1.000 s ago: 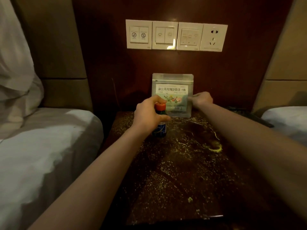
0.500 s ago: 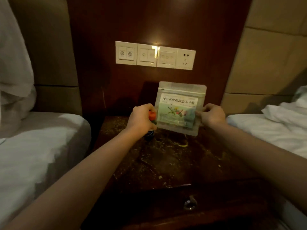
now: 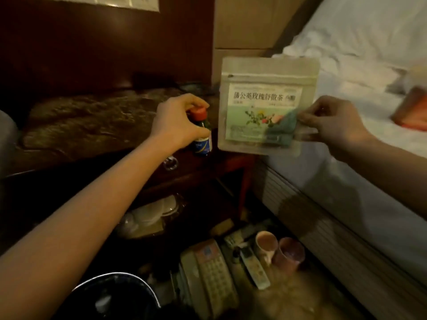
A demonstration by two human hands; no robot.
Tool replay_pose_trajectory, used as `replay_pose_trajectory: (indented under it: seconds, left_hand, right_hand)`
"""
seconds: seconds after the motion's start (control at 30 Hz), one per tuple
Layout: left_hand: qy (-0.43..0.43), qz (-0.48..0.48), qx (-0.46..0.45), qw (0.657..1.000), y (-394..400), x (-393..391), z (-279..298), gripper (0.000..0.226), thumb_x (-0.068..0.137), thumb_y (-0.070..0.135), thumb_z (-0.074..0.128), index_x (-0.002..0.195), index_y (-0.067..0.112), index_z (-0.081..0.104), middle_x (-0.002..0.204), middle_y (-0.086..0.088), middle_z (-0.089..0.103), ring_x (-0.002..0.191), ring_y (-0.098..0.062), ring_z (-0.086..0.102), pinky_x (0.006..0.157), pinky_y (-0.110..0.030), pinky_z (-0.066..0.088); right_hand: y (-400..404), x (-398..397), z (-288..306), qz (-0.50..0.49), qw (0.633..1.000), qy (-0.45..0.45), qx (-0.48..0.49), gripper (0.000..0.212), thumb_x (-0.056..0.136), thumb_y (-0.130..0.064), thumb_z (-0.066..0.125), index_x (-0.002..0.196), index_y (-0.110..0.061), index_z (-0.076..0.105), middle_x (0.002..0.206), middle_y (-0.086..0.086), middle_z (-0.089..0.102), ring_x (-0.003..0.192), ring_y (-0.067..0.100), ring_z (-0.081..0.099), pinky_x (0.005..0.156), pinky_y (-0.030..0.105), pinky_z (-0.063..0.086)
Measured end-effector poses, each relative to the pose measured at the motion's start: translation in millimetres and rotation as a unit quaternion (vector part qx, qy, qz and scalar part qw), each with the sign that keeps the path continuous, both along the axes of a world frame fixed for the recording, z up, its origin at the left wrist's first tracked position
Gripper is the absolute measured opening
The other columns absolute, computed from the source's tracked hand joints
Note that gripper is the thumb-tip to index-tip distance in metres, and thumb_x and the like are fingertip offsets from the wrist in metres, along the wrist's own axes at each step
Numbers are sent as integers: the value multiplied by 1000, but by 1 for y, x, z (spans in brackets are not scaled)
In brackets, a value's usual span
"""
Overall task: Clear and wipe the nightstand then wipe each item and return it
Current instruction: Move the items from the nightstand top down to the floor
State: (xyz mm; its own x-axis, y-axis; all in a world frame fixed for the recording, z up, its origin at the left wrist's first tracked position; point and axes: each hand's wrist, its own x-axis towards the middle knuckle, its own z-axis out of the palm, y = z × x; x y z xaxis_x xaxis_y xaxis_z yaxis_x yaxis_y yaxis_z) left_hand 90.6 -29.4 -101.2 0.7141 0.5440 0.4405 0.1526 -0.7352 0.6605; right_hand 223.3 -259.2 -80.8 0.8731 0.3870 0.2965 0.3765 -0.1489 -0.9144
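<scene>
Clearing stage here: left hand [image 3: 175, 121] has its grip wrapped round the neck of the little red-capped bottle [image 3: 202, 132] mid-frame, and right hand [image 3: 332, 125] pinches the right edge of the tea pouch [image 3: 261, 100] just right of it, both lifted clear of the dusty nightstand [image 3: 92, 121] at middle left. I'd say the smart move is to set both down on the floor [image 3: 288, 303] at the bottom of the frame, next to the phone [image 3: 208, 273] and cups [image 3: 265, 243], bottle upright so it won't roll. Both arms reach forward, left wrist bent down over the cap, right hand holding the pouch upright, label facing the camera.
</scene>
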Motion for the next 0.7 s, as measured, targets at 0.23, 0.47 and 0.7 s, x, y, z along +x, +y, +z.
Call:
replay_pose_trajectory:
  seconds: [0.23,0.47,0.7]
  left_hand:
    - [50,-61,-69,995,-79,25,-108,56,58,11,87,109,24,66,109,4,67,103,-7,61,86,-19,46]
    - [150,-113,-114,976,-140,29,-230,55,58,8,85,108,22,67,105,0,69,99,-9,63,82,-18,48]
    - [199,-126,-100,967,-177,33,-308,55,60,9,86,110,19,66,110,1,66,101,-12,60,74,-20,44]
  right_hand:
    - [-111,-18,-111,-66,992,-5,-105,23,88,-3,61,69,-9,51,79,16,60,75,27,61,63,43,56]
    - [-200,-59,-274,-152,965,104,-184,8,88,-15,63,81,-15,59,82,2,66,78,18,65,65,34,53]
    - [-235,-87,-373,-267,939,136,-169,6,93,-13,55,87,-12,58,79,-7,58,74,5,56,56,18,39]
